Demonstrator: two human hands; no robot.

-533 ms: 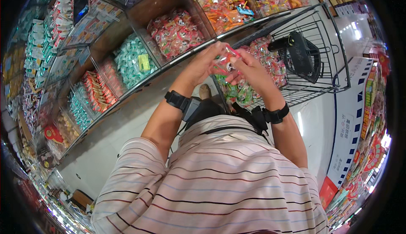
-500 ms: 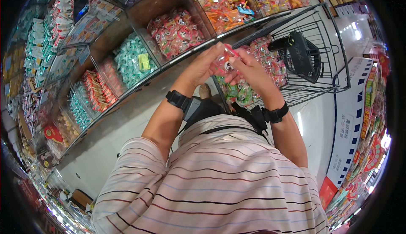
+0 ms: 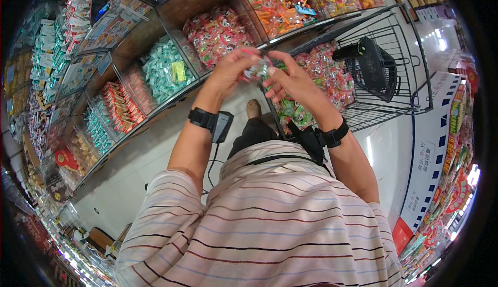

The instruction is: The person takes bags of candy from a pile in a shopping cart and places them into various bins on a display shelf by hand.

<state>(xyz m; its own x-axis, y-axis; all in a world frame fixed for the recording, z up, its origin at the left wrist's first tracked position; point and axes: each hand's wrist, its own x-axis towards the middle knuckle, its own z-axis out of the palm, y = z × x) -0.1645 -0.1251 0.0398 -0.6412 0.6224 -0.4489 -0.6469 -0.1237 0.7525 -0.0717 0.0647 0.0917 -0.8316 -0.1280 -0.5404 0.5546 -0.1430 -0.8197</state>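
My left hand (image 3: 228,77) pinches a small clear packet with pink edges (image 3: 256,71), blurred by motion, above the near edge of the display bins. Just to its right is my right hand (image 3: 296,84), its fingers curved and apart; whether a fingertip touches the packet I cannot tell. Below and beyond my right hand lies a heap of similar pink and green wrapped packets (image 3: 337,79) in a wire shopping cart (image 3: 402,85). Ahead of my left hand, a bin holds pink and red packets (image 3: 220,35) of much the same look.
Farther left, bins hold teal packets (image 3: 162,69) and red-orange ones (image 3: 120,103). Orange packets (image 3: 272,7) fill a bin ahead. A black folding seat (image 3: 374,69) hangs in the cart. Shelves of goods (image 3: 454,152) stand at the right, across the tiled floor (image 3: 155,168).
My hands have drawn apart; the packet has shifted left with my left hand, while the fingers of my right hand have spread off it. My left forearm has moved slightly left.
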